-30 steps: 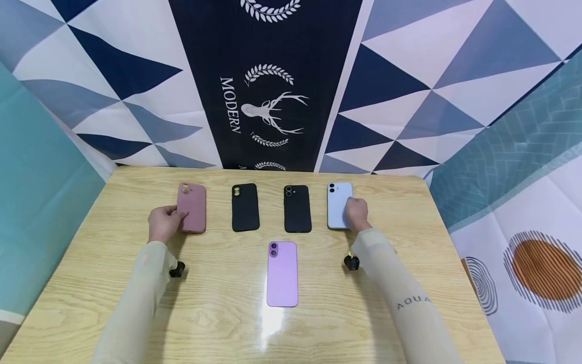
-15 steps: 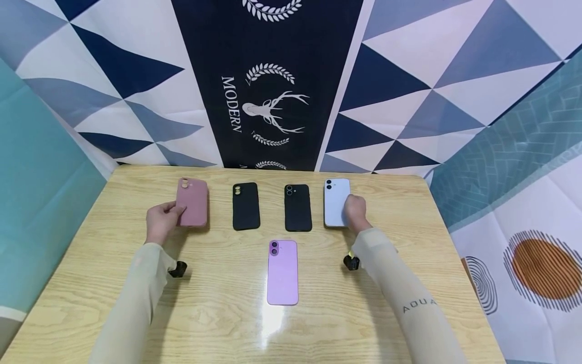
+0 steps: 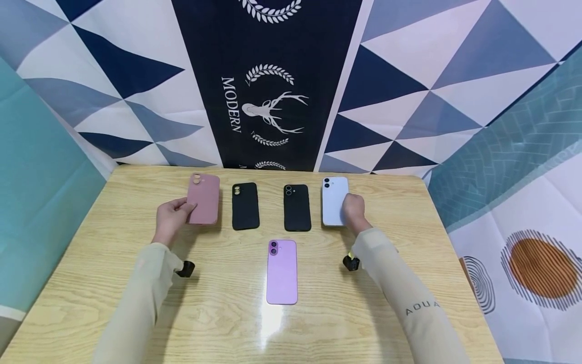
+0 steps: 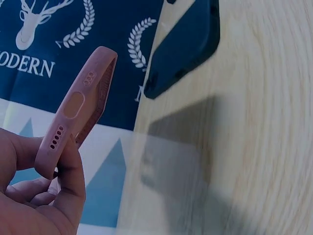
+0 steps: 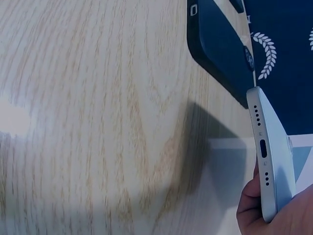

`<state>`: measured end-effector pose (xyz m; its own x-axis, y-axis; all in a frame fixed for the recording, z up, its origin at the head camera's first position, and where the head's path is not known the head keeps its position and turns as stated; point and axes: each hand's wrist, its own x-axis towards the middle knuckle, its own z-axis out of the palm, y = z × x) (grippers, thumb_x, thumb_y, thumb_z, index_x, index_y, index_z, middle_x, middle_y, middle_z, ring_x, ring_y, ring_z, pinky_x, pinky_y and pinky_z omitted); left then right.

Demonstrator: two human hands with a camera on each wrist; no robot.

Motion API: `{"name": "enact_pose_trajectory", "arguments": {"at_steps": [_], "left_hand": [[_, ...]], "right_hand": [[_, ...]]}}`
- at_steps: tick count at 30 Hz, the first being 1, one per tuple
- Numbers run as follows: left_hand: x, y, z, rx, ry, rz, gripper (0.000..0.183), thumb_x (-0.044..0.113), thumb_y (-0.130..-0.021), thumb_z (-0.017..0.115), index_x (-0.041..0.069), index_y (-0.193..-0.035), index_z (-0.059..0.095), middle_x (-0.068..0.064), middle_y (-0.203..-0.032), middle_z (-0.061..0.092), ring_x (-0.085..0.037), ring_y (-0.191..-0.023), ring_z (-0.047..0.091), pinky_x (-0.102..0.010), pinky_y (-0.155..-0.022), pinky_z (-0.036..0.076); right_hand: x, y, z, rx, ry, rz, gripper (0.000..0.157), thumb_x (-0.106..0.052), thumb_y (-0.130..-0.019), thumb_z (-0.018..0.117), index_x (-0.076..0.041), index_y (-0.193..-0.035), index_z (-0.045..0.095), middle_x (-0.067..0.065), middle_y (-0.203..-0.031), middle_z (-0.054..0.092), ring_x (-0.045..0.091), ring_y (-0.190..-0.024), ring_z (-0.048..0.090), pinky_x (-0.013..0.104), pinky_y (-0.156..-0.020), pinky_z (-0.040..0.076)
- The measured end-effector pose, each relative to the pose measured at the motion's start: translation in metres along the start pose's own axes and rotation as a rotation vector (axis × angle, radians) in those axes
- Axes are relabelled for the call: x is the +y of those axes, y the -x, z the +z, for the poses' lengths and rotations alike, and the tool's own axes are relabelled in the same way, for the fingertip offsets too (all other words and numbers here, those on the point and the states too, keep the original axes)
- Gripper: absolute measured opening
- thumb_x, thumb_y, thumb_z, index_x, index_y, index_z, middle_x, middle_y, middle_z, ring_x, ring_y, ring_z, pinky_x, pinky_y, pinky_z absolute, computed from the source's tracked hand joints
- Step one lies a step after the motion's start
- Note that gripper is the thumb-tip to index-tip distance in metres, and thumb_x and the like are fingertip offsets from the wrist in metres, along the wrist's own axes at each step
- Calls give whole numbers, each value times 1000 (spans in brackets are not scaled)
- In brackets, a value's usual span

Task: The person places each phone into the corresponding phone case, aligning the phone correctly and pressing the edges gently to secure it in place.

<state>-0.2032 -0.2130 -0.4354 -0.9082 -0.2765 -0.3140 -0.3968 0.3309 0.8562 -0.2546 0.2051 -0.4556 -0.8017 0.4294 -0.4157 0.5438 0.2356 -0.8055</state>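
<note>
My left hand (image 3: 172, 217) pinches a pink phone case (image 3: 204, 198) by its left edge, thumb on the back. In the left wrist view the case (image 4: 78, 107) is hollow, its bottom edge showing a port cutout and small holes, and it hangs clear of the table. On the right, my right hand (image 3: 354, 210) grips a pale blue phone (image 3: 334, 199) by its right side. The right wrist view shows that phone's (image 5: 264, 152) bottom edge with charging port, raised above its shadow. Between them lie a black phone case (image 3: 245, 207) and a black phone (image 3: 297, 208).
A lilac phone (image 3: 282, 273) lies face down near the middle of the wooden table (image 3: 227, 323). Behind the table's far edge stands a patterned wall covering (image 3: 268, 76). Small black wrist cameras (image 3: 185, 269) hang below both sleeves.
The left hand has lifted the pink phone case off the table and carried it rightward, nearer the black case. The right hand has raised the pale blue phone and shifted it slightly left.
</note>
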Motion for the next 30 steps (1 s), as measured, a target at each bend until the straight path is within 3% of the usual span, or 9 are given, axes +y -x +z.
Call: {"name": "enact_pose_trajectory", "arguments": {"at_steps": [4,10,22,25,30], "left_hand": [[5,3,4,-10,26,3,46,25,-95,54,-2,-132,50,-19,-121,60,11,-69,53,-7,-65,48],[9,4,12,4,71,34,44,22,-94,56,-3,-129,52,-7,-101,65,10,-67,55,-8,-64,49],[15,7,17,-22,136,17,44,24,-94,55,-4,-129,52,4,-88,62,7,-68,56,-9,-64,49],[16,8,20,-21,156,17,43,22,-94,56,-4,-128,53,2,-90,64,8,-68,56,-9,-64,49],[20,9,24,-31,175,8,43,21,-94,55,-3,-129,52,-11,-110,63,9,-71,56,-8,-66,49]], "right_hand": [[-3,4,1,-6,-10,-2,49,-16,-95,24,5,-138,38,20,-144,38,30,-134,36,38,-115,27],[-8,11,4,-25,-16,-34,49,-17,-96,25,6,-138,38,21,-144,38,31,-134,35,39,-115,27],[-13,20,9,-51,30,-71,48,-19,-98,24,6,-135,43,20,-144,40,32,-134,36,39,-115,28],[-13,21,10,-49,26,-68,48,-20,-98,25,5,-136,41,20,-144,40,32,-134,36,39,-115,28],[-13,23,10,-49,16,-79,48,-20,-98,26,6,-135,42,21,-142,41,33,-133,37,39,-114,29]]}}
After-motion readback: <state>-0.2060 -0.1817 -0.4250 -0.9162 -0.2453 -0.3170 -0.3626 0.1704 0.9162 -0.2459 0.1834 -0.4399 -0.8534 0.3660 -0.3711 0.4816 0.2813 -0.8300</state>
